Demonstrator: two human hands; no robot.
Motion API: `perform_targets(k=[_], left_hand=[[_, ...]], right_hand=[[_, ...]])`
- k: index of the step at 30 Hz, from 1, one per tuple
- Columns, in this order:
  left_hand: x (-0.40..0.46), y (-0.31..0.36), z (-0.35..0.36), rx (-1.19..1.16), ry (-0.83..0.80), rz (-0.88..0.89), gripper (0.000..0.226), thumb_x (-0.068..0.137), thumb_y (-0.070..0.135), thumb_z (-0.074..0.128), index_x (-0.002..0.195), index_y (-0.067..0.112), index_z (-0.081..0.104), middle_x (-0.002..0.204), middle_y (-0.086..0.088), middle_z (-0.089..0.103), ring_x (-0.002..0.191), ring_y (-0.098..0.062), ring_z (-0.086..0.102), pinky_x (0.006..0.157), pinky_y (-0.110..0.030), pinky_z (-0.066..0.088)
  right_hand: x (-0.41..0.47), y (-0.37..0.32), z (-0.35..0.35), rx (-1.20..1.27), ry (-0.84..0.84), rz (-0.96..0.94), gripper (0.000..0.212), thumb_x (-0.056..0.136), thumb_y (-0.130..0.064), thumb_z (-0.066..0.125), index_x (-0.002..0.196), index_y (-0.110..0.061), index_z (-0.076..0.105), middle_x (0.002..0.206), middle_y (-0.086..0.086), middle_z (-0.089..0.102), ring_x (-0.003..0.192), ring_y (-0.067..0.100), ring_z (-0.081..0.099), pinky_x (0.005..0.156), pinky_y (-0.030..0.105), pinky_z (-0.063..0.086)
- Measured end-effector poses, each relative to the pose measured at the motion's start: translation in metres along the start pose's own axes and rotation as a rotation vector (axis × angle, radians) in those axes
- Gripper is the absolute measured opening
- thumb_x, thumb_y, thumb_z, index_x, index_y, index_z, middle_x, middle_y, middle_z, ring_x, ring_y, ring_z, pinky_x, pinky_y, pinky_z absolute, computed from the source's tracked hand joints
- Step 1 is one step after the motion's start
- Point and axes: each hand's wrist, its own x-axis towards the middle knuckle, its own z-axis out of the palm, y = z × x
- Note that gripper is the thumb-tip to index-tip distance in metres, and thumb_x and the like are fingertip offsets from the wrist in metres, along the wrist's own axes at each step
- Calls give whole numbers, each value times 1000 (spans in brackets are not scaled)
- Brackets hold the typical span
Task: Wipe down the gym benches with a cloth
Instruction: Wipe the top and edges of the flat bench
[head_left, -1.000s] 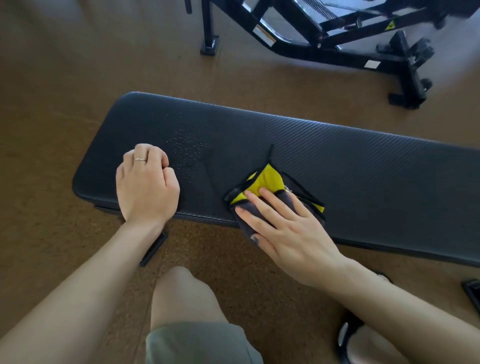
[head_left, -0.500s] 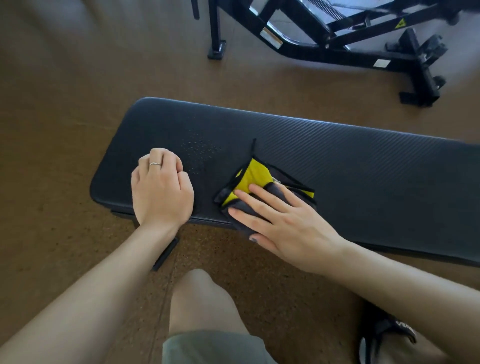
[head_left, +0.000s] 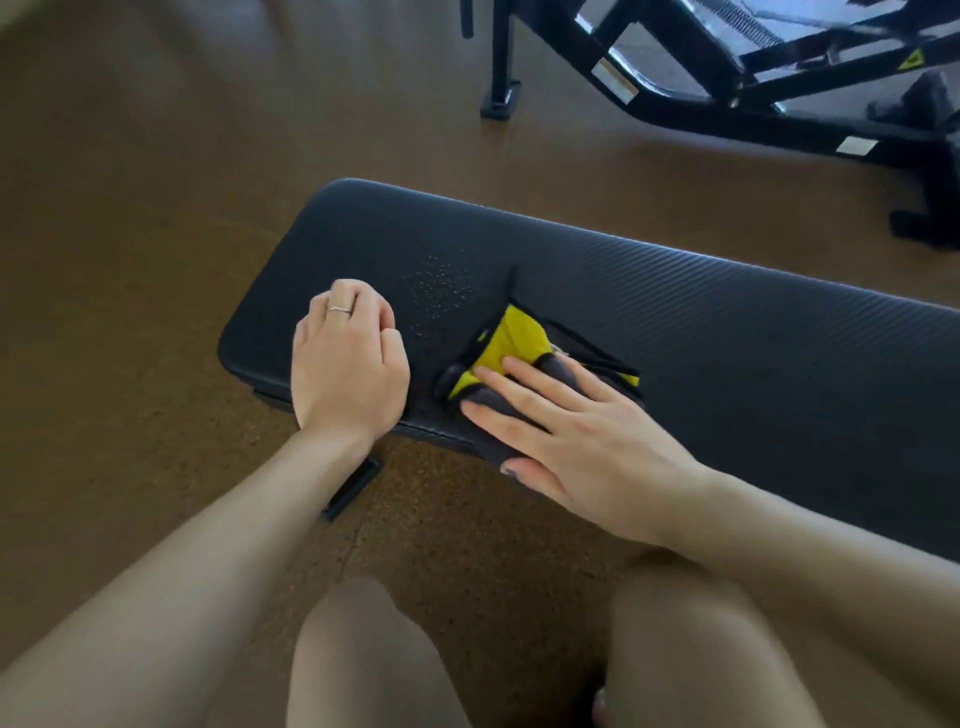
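We note the right hand (head_left: 587, 441) flat, fingers spread, pressing the cloth (head_left: 511, 348) at the desk's (head_left: 727, 364) near edge; left hand (head_left: 348, 364) fisted, resting near the left end.

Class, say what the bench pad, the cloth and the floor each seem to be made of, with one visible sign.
Bench pad: probably matte black vinyl; fine ribbed texture. Cloth: soft fabric, perhaps microfibre; yellow and grey, black edging. Floor: speckled brown, cork-like or rubber; unclear.

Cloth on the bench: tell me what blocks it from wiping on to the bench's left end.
The left hand does. It rests as a fist on the bench pad, just left of the cloth that the right hand presses flat. Between them lies bare pad with a patch of small specks.
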Motion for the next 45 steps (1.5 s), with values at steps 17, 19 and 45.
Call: perform_targets(k=[17, 19, 45], left_hand=[[-5, -54, -35, -6, -238, -539, 53, 109, 45, 23, 160, 31, 18, 169, 2, 6, 154, -31, 15, 124, -50, 14], [-13, -60, -36, -86, -309, -566, 56, 109, 48, 19, 162, 36, 7, 170, 10, -3, 150, -34, 27, 119, -51, 27], [-9, -103, -59, -676, -194, -580, 50, 108, 8, 38, 156, 23, 38, 160, 6, 37, 137, -1, 36, 100, -10, 30]], right_hand=[[35, -13, 4, 62, 28, -68, 60, 109, -46, 17, 165, -25, 24, 172, 5, 21, 160, 28, 15, 128, 55, 19], [13, -6, 8, 25, 3, -119, 60, 109, -44, 24, 165, -25, 23, 173, 6, 20, 160, 29, 17, 127, 57, 23], [104, -42, 1, -41, 132, -312, 75, 97, -23, 59, 164, -28, 25, 174, 7, 13, 159, 32, 15, 125, 58, 15]])
